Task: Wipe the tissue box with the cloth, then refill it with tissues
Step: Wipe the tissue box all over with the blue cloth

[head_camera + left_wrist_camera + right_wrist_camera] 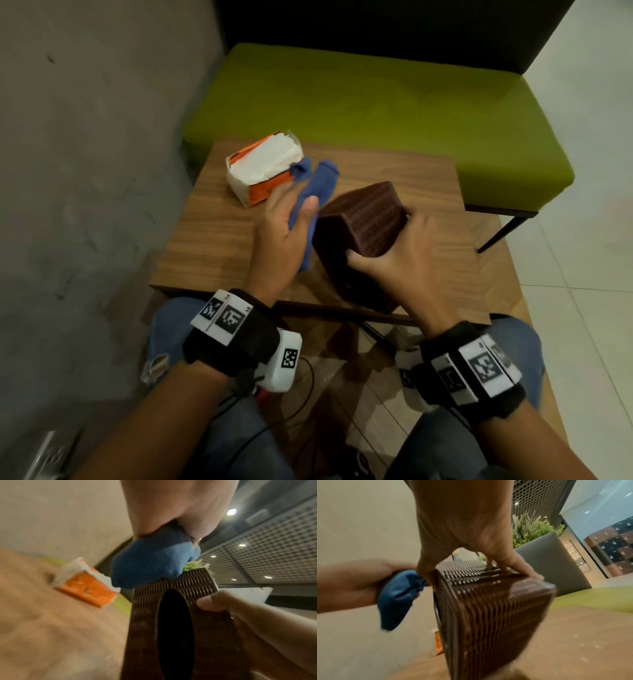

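A dark brown woven tissue box [359, 236] [173, 628] [489, 609] is tilted on its side above the wooden table [212, 246], its oval slot facing left. My right hand [397, 260] [467, 536] grips it from the right, thumb on the near face and fingers over the far edge. My left hand [284, 233] [175, 509] holds a blue cloth [318, 192] [150, 559] [397, 599] against the box's upper left face. An opened orange-and-white pack of tissues [263, 168] [87, 588] lies on the table's far left.
A green bench seat [376, 109] with a dark backrest stands behind the table. A grey wall [85, 154] runs along the left. My knees in blue jeans [171, 329] are under the table's near edge. A potted plant [532, 530] shows in the right wrist view.
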Demonstrator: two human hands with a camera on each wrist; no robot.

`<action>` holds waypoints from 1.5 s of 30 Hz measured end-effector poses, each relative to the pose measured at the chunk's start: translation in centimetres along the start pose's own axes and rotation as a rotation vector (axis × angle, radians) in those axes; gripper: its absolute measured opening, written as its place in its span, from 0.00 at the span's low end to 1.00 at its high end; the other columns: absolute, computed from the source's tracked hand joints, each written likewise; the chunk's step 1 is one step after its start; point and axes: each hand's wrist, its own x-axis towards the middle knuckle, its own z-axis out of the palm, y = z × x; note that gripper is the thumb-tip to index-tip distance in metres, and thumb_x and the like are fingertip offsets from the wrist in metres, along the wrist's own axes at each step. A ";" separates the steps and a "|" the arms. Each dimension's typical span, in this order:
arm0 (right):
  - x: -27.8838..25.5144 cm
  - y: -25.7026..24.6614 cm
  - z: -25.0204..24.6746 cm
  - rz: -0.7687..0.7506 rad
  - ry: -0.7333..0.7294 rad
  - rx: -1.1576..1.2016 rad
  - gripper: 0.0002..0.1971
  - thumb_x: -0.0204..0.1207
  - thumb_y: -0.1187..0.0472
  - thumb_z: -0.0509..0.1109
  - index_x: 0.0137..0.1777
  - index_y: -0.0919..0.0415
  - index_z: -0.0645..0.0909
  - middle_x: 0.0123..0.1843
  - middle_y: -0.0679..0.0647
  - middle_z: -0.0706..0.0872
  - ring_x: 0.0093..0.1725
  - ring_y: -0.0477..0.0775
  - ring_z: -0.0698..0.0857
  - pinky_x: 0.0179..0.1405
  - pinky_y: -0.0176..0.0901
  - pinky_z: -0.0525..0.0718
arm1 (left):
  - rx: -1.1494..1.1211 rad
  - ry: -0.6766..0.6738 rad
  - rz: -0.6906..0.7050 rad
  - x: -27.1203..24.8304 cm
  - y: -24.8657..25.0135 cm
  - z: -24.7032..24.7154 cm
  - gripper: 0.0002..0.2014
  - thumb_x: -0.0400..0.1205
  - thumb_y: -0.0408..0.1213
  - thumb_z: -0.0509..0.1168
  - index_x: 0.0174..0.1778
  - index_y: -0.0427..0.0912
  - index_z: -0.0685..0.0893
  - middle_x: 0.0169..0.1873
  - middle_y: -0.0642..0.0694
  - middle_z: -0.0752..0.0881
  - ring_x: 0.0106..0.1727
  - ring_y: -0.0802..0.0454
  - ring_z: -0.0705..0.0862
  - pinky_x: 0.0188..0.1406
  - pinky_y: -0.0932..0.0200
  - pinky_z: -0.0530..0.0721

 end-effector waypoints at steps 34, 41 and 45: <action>-2.0 0.5 -0.9 -0.061 0.050 -0.039 0.68 0.52 0.44 0.83 0.84 0.64 0.44 0.69 0.62 0.70 0.70 0.63 0.68 0.72 0.62 0.68 | 0.029 -0.238 -0.031 1.2 2.0 4.1 0.11 0.82 0.38 0.62 0.52 0.36 0.86 0.46 0.39 0.87 0.49 0.48 0.84 0.50 0.55 0.80; -4.6 5.4 2.8 -0.021 0.090 0.366 0.51 0.55 0.47 0.83 0.75 0.65 0.63 0.70 0.59 0.74 0.71 0.54 0.76 0.70 0.57 0.76 | 0.543 -0.500 0.401 -3.3 0.7 5.8 0.22 0.81 0.47 0.56 0.68 0.45 0.80 0.62 0.41 0.83 0.61 0.44 0.83 0.57 0.49 0.79; -5.8 7.6 3.4 0.043 0.073 0.330 0.56 0.47 0.52 0.86 0.74 0.66 0.60 0.69 0.58 0.70 0.70 0.52 0.74 0.72 0.48 0.74 | 0.642 -0.492 0.400 -3.7 -1.4 6.0 0.22 0.81 0.46 0.56 0.70 0.46 0.79 0.63 0.42 0.83 0.64 0.46 0.82 0.65 0.48 0.76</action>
